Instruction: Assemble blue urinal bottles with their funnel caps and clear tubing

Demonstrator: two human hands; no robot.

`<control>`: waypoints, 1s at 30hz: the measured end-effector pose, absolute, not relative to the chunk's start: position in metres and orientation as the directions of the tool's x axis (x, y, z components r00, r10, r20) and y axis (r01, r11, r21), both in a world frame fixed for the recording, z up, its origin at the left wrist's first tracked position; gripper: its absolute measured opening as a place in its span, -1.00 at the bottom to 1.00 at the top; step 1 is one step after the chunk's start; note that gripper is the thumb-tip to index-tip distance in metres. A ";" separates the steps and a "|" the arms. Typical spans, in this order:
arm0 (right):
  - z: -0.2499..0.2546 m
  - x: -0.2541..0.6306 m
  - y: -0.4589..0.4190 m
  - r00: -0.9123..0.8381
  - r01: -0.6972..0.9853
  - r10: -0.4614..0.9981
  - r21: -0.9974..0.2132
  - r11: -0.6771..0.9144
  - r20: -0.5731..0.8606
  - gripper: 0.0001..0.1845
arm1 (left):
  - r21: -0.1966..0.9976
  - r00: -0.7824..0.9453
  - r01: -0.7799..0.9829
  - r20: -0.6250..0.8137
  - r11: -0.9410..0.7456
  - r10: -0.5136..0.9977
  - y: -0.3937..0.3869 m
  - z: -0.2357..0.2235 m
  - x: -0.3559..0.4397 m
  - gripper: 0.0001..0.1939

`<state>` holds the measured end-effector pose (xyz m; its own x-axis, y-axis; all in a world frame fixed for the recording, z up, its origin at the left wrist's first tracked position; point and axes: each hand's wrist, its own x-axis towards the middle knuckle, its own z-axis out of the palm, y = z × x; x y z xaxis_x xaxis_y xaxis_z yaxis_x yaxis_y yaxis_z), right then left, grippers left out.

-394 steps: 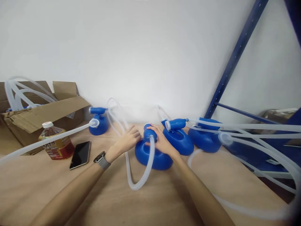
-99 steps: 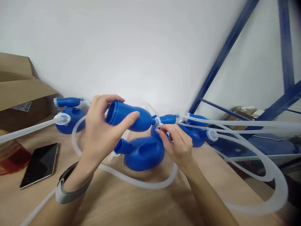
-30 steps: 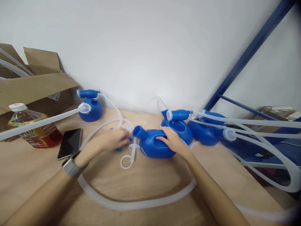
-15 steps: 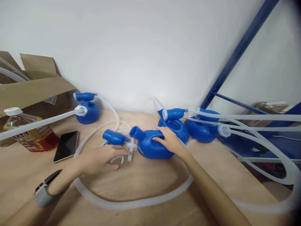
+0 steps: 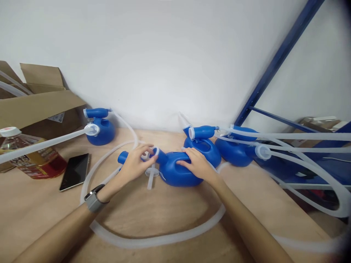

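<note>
A blue plastic jug [image 5: 179,173] lies on the table with its neck angled up to the left. My right hand [image 5: 199,164] grips it around the handle from above. At the jug's mouth, my left hand [image 5: 138,160] pinches a thin white ring [image 5: 157,151], thumb and forefinger against the rim. Just below the neck hangs a clear cap [image 5: 152,171] with a short tube [image 5: 150,182], tied to the jug by a thin strap. Partly hidden behind my left hand is a loose blue funnel-like piece [image 5: 123,157].
Other blue jugs with hoses stand at the back left [image 5: 101,133], behind mine [image 5: 212,149] and to the right [image 5: 233,153]. A long translucent hose [image 5: 153,241] loops across the front. A phone [image 5: 74,171], a drink bottle [image 5: 35,157] and a cardboard box [image 5: 41,106] are on the left.
My left hand has moved up and right from the tabletop to the jug's mouth, bringing the white ring that lay on the table. My right hand stays on the jug.
</note>
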<state>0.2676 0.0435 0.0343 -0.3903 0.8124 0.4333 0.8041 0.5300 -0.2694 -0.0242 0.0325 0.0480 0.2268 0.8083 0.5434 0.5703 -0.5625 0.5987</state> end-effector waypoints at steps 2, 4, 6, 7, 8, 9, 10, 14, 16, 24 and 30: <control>0.035 0.268 0.043 -0.387 0.805 0.811 -0.268 0.529 0.438 -0.54 | 0.609 0.244 0.573 0.511 -0.548 0.824 0.034 0.051 -0.026 -0.64; 0.035 0.267 0.043 -0.390 0.804 0.807 -0.264 0.533 0.443 -0.55 | 0.595 0.306 0.571 0.485 -0.565 0.819 0.037 0.053 -0.026 -0.54; 0.034 0.267 0.043 -0.393 0.801 0.800 -0.260 0.540 0.453 -0.54 | 0.560 0.383 0.571 0.466 -0.601 0.798 0.042 0.053 -0.022 -0.55; 0.034 0.266 0.043 -0.394 0.799 0.797 -0.259 0.543 0.457 -0.54 | 0.546 0.412 0.570 0.457 -0.614 0.789 0.044 0.052 -0.018 -0.55; 0.034 0.266 0.044 -0.394 0.797 0.796 -0.261 0.545 0.459 -0.55 | 0.539 0.428 0.567 0.453 -0.623 0.782 0.047 0.049 -0.014 -0.56; 0.035 0.266 0.044 -0.392 0.795 0.798 -0.267 0.544 0.458 -0.56 | 0.538 0.437 0.558 0.457 -0.632 0.775 0.049 0.046 -0.009 -0.56; 0.035 0.266 0.045 -0.390 0.793 0.803 -0.279 0.542 0.451 -0.57 | 0.546 0.435 0.540 0.470 -0.640 0.768 0.050 0.043 -0.004 -0.55; 0.039 0.266 0.046 -0.376 0.784 0.837 -0.345 0.516 0.397 -0.60 | 0.593 0.365 0.421 0.582 -0.686 0.727 0.052 0.028 0.010 -0.58; 0.041 0.266 0.046 -0.378 0.779 0.849 -0.368 0.507 0.370 -0.58 | 0.583 0.348 0.399 0.619 -0.708 0.705 0.051 0.024 0.012 -0.62; 0.047 0.270 0.049 -0.376 0.777 0.875 -0.410 0.477 0.306 -0.64 | 0.564 0.447 0.386 0.578 -0.730 0.683 0.056 0.025 0.008 -0.46; 0.047 0.271 0.039 -0.343 0.805 0.883 -0.384 0.453 0.321 -0.63 | 0.636 0.593 0.541 0.175 -0.550 0.786 0.070 0.057 -0.038 -0.33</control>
<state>0.2710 0.0388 0.0473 -0.3431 0.8826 0.3214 0.8049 0.4526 -0.3838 -0.0378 0.0696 0.0568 0.5925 0.7863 0.1751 0.5415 -0.5497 0.6361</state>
